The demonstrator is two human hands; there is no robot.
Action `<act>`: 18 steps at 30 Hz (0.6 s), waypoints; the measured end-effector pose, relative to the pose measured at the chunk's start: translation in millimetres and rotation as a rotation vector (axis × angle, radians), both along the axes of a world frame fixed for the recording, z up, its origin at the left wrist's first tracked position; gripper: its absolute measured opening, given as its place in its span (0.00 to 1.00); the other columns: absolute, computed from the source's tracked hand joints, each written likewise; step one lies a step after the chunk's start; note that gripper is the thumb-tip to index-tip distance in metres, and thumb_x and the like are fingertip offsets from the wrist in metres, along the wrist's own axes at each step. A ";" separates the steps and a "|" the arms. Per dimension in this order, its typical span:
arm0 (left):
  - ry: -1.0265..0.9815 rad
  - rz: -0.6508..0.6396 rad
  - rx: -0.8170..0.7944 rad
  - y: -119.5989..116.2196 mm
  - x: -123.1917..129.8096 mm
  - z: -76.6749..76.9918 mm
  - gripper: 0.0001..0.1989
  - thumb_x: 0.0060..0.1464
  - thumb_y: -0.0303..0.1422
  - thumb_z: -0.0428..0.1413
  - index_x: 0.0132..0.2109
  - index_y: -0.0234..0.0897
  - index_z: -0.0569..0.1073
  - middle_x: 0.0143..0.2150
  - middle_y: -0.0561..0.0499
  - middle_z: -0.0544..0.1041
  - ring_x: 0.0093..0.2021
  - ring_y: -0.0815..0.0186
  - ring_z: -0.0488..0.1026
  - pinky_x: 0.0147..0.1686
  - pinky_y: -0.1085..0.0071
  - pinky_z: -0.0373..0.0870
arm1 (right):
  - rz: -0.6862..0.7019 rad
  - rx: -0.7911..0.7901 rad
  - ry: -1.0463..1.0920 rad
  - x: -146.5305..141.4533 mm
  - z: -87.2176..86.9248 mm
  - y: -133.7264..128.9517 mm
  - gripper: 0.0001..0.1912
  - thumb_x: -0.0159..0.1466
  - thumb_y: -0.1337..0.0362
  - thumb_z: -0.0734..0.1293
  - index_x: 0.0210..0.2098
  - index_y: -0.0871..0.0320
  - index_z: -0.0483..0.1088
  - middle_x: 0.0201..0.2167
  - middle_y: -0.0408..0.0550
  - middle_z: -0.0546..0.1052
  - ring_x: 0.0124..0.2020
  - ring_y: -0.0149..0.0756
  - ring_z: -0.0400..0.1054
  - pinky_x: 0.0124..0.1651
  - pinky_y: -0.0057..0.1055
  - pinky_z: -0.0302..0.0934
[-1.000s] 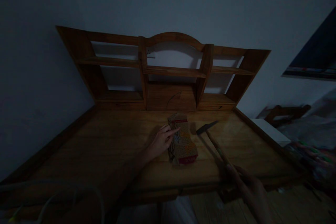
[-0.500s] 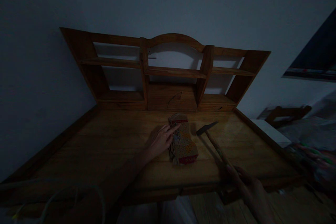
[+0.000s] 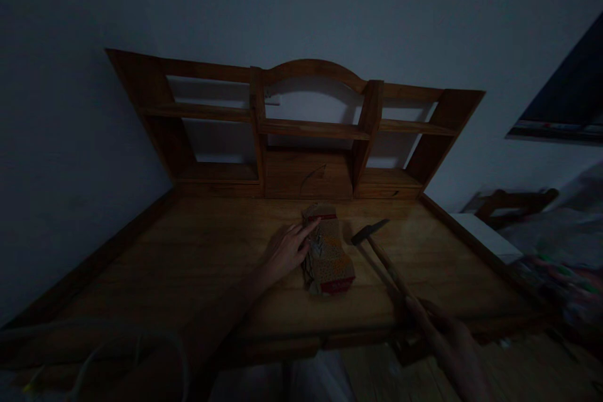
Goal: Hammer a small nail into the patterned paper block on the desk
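Observation:
A crumpled brown cardboard piece (image 3: 332,257) with red bands and yellowish print lies on the wooden desk (image 3: 188,264). My left hand (image 3: 288,250) rests at its left edge, index finger stretched out over the cardboard and the other fingers apart. Dim light hides the detail under those fingertips. In my right hand (image 3: 445,326), at the front right of the desk, is a hammer (image 3: 384,257), gripped by its wooden handle. Its dark metal head is just right of the cardboard, apart from it, low over the desk or touching it; I cannot tell which.
A wooden shelf unit (image 3: 308,130) with open compartments stands along the desk's back, against the wall. Raised wooden edges bound the desk's sides. To the right are a white surface (image 3: 485,235), a wooden chair back (image 3: 518,201) and blurred plastic bags. Pale cable-like loops (image 3: 179,352) show at lower left.
My left index finger has shifted slightly up and left over the cardboard. The hammer and my right hand have hardly moved.

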State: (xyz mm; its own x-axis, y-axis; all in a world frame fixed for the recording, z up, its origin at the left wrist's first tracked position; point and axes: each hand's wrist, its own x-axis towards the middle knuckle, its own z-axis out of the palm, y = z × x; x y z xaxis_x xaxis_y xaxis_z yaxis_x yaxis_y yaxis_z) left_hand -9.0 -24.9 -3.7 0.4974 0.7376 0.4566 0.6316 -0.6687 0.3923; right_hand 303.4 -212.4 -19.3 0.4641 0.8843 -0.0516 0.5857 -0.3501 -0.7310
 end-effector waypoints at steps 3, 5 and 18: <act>0.026 0.028 -0.005 3.2 -0.7 -2.3 0.33 0.57 0.25 0.49 0.66 0.51 0.53 0.46 0.50 0.72 0.47 0.63 0.66 0.47 0.66 0.65 | 0.007 0.013 -0.011 -1.5 2.1 -0.5 0.27 0.59 0.43 0.62 0.45 0.55 0.76 0.37 0.46 0.81 0.45 0.46 0.73 0.40 0.28 0.66; 0.039 0.036 -0.006 5.2 -1.0 -3.8 0.32 0.56 0.25 0.50 0.65 0.51 0.55 0.45 0.49 0.72 0.47 0.63 0.67 0.47 0.66 0.65 | 0.019 0.039 -0.011 -1.9 3.0 -0.6 0.26 0.59 0.43 0.62 0.45 0.55 0.76 0.38 0.47 0.81 0.45 0.46 0.73 0.41 0.28 0.67; 0.053 0.078 0.012 11.5 -0.9 -9.6 0.32 0.56 0.26 0.50 0.66 0.48 0.55 0.41 0.49 0.74 0.42 0.63 0.68 0.44 0.67 0.64 | 0.006 0.042 -0.029 2.3 -3.3 1.3 0.26 0.58 0.43 0.63 0.43 0.55 0.77 0.39 0.46 0.80 0.47 0.47 0.72 0.44 0.30 0.66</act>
